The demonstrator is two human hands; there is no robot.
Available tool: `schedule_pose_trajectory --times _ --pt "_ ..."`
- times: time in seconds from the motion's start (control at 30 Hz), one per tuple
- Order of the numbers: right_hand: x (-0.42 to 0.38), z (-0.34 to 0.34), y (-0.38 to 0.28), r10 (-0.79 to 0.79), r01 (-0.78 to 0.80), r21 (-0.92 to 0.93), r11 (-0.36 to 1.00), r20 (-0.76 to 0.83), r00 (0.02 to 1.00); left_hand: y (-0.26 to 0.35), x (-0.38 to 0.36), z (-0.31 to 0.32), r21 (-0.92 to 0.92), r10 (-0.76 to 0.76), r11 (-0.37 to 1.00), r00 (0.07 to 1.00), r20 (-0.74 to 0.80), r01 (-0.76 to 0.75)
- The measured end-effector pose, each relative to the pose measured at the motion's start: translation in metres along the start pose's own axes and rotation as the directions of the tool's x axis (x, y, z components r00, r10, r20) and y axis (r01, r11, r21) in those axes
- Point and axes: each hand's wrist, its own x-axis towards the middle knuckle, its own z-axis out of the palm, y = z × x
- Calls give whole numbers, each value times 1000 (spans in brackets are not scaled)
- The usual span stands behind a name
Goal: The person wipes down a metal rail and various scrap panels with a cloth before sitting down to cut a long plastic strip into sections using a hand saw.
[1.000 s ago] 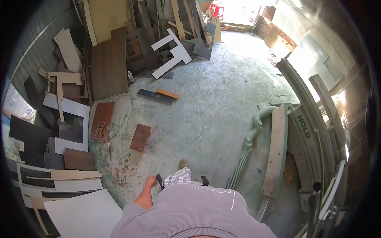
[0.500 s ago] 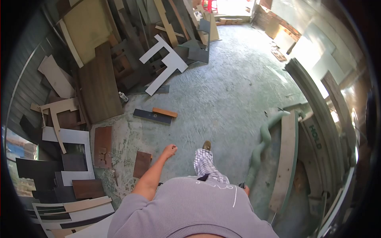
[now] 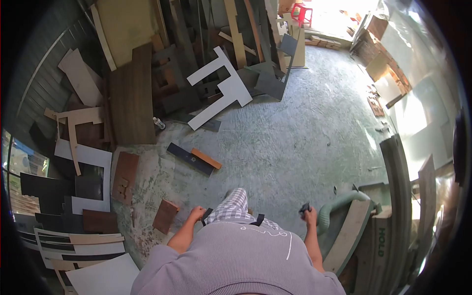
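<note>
My right hand (image 3: 310,216) is closed around a small dark object (image 3: 304,210) whose kind I cannot make out. That arm reaches forward on my right side, close to a green ribbed hose (image 3: 339,204). On the other side, my left hand (image 3: 197,213) hangs beside my checked trousers with its fingers curled, and I see nothing in it. A brown board piece (image 3: 166,216) lies on the floor left of this hand. Farther ahead on the floor are a dark board strip (image 3: 189,158) and an orange-brown strip (image 3: 206,158), side by side.
Many board offcuts lean on the left, including a white cut-out panel (image 3: 223,93) and a dark brown panel (image 3: 130,98). A small bottle (image 3: 158,123) stands near them. Long stacked profiles (image 3: 393,167) run along the right. A red stool (image 3: 302,14) stands by the bright doorway.
The view has swung left and moved forward across the floor. My left hand has drawn back toward my body. My right hand has come out from beside my shirt, showing the dark object.
</note>
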Motion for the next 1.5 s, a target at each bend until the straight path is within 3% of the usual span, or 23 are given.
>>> schedule_pose_trajectory --times 0.13,0.17,0.23,0.27,0.33,0.4,0.5,0.73,0.83,0.9,1.0,1.1,1.17,1.2,1.23,1.27,1.3,1.33,1.37,1.4,1.43,1.47,1.5 --pt "94 32 -85 -107 107 -37 994 -17 994 79 55 0 -75 148 985 987 -69 -153" --pt "108 38 -96 -108 107 -41 993 -21 994 104 69 -6 -86 123 989 992 8 -122" --pt "153 50 -99 -138 156 -238 959 91 986 140 110 -20 -39 169 985 985 34 -168" --pt "170 61 -84 -124 134 -149 980 74 990 157 132 -28 9 208 978 976 58 -209" --pt "182 69 -97 -35 75 -364 928 117 993 175 187 -39 -6 194 981 980 -54 -194" --pt "200 67 -109 41 25 -474 880 128 991 206 229 -67 -127 9 992 1000 9 -8" --pt "239 73 -155 107 -2 -550 835 159 981 248 298 -105 -447 17 890 986 -163 -89" --pt "366 143 -291 134 81 -604 793 303 943 354 342 -214 -603 11 773 954 -299 -198" --pt "432 223 -385 223 117 -627 770 436 872 370 347 -225 -584 -44 798 953 -301 -148" --pt "511 268 -402 275 84 -474 876 636 721 360 364 -218 -600 -79 788 942 -325 -141" --pt "587 352 -483 292 340 -608 717 706 645 359 366 -212 -712 -246 701 926 -287 -34" --pt "684 451 -534 274 501 -640 582 735 620 340 373 -188 -816 -494 572 829 -263 82" --pt "739 516 -569 289 589 -639 496 760 582 360 355 -196 -825 -608 505 783 -132 253" --pt "767 553 -590 258 606 -639 473 758 599 383 353 -217 -820 -626 501 770 -122 277" --pt "797 588 -601 6 805 -523 280 839 544 407 344 -232 -869 -665 386 747 -29 310" --pt "818 625 -627 -192 924 -334 185 910 368 434 336 -251 -902 -695 259 715 74 345" --pt "831 663 -654 -251 892 -375 253 865 435 452 333 -259 -894 -714 239 693 104 380" --pt "861 704 -678 -218 889 -292 353 898 382 470 334 -266 -918 -743 174 660 115 357" --pt "882 749 -699 -284 908 -332 256 872 399 485 338 -272 -939 -771 112 625 124 324" --pt "899 790 -725 -321 954 -246 170 902 290 497 337 -272 -933 -787 84 597 154 351" --pt "914 829 -746 -507 964 -180 196 823 257 510 335 -270 -928 -792 52 581 187 368" --pt "920 868 -785 -341 919 -263 293 870 357 521 335 -268 -923 -793 21 568 217 383" --pt "913 896 -822 -381 924 -297 242 846 372 535 333 -266 -898 -809 37 540 231 439"
